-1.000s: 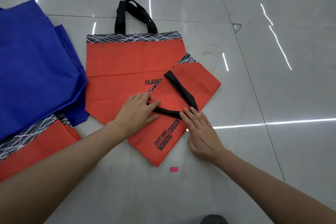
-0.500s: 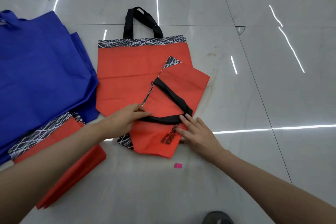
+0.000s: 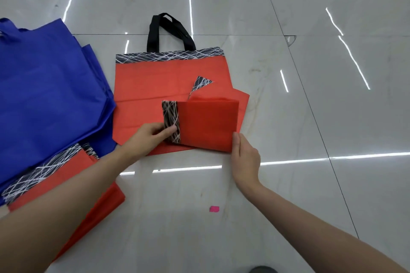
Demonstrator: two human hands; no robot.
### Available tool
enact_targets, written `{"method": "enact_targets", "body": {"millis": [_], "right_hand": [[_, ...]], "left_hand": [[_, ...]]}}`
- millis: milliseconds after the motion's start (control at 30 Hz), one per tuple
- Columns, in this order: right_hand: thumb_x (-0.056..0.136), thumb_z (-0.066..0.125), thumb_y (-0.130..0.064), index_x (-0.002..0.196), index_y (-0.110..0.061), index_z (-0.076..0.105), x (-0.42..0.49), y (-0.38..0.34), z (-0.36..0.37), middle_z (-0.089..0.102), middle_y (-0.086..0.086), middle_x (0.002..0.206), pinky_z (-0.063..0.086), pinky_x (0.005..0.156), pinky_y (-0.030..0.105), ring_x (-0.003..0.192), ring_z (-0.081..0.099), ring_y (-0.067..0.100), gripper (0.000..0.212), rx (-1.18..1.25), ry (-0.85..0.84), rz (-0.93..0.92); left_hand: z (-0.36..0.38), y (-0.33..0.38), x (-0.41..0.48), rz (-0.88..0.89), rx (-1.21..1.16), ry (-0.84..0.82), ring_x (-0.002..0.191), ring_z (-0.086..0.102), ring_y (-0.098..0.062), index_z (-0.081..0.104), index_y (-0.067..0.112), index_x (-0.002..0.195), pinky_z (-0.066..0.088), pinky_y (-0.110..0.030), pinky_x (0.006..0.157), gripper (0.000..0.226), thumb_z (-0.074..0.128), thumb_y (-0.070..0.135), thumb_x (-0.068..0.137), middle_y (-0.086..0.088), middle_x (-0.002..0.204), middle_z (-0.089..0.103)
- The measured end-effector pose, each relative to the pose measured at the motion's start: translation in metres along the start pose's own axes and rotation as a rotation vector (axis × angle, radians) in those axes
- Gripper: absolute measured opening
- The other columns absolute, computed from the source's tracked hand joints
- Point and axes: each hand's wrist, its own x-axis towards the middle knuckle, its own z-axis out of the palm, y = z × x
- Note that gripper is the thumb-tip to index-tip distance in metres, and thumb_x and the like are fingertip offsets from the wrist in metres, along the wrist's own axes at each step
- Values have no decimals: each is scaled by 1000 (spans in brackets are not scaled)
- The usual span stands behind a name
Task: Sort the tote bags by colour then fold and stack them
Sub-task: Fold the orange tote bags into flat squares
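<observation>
Now the fold is nearly done: the folded orange tote bag (image 3: 208, 124) sits as a compact rectangle on a flat orange tote bag (image 3: 155, 82) on the floor (image 3: 310, 117), left hand (image 3: 148, 139) pinching its patterned band (image 3: 170, 117), right hand (image 3: 246, 159) gripping its right edge. Next it likely needs pressing flat and stacking. Moments earlier it lay only half-folded, angled across that bag.

Glossy pale tiled floor (image 3: 288, 184), streaked with light reflections. Small pink scrap (image 3: 214, 209) lying near centre. Dark rounded object (image 3: 263, 269) at near edge, cut off.
</observation>
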Motion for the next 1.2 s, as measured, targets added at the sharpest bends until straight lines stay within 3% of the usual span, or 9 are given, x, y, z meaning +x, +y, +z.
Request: {"method": "enact_targets", "body": {"millis": [67,200,333,467,567,833,933,1000,1200], "right_hand": [[103,31,-33,73,-15,44,7,-2,3,43,-3,56,37,62,39,59,46,25,37,-1,32,73],[104,27,-32,74,-10,49,25,-2,5,52,2,66,30,62,33,67,49,25,43,-6,86,234],[104,25,-32,89,0,61,50,-2,9,65,16,93,37,68,35,87,58,34,51,-85,59,372],[103,26,-34,100,-2,63,61,-4,11,65,16,103,43,76,36,98,59,35,49,-174,-21,433],[103,26,-36,100,-3,62,62,-6,12,65,15,104,45,79,38,98,59,35,49,-217,-24,406],[100,31,-47,95,-8,54,59,-9,10,64,9,93,39,68,34,87,59,30,45,-301,-72,278],[99,34,-47,94,-9,54,64,-8,13,64,9,94,37,67,33,88,59,30,44,-339,-90,267],[99,34,-47,94,-9,55,66,-8,14,64,9,96,36,67,32,89,58,30,44,-348,-100,278],[94,47,-42,104,-10,54,74,-13,7,62,11,108,42,74,37,99,58,32,34,-528,-35,167]], "left_hand": [[15,0,8,-17,12,170,57,38,-8,52,5,60,30,-29,59,64,56,66,79,6,58,44],[42,20,19,-74,-38,360,51,22,-14,26,20,54,17,-33,54,62,52,72,76,10,46,21],[54,15,29,-13,-173,385,58,35,-11,50,6,65,28,-33,57,62,57,66,76,2,57,39],[61,16,36,-187,139,523,70,57,-31,57,16,71,41,-39,66,44,58,59,80,-7,65,59],[67,25,31,-282,316,604,91,59,-36,53,11,96,43,-43,82,41,57,50,86,-13,90,65],[75,22,9,-147,314,586,112,45,-39,34,5,138,35,-44,94,55,57,23,91,-21,125,49],[76,27,12,40,565,663,124,37,-41,37,5,138,30,-51,102,65,59,4,78,-22,138,36],[79,31,24,240,765,531,135,29,-37,44,9,136,26,-55,106,69,52,-4,68,-17,147,32],[91,23,60,195,887,339,137,33,-29,48,14,137,23,-50,110,54,29,32,90,-11,147,38]]}}
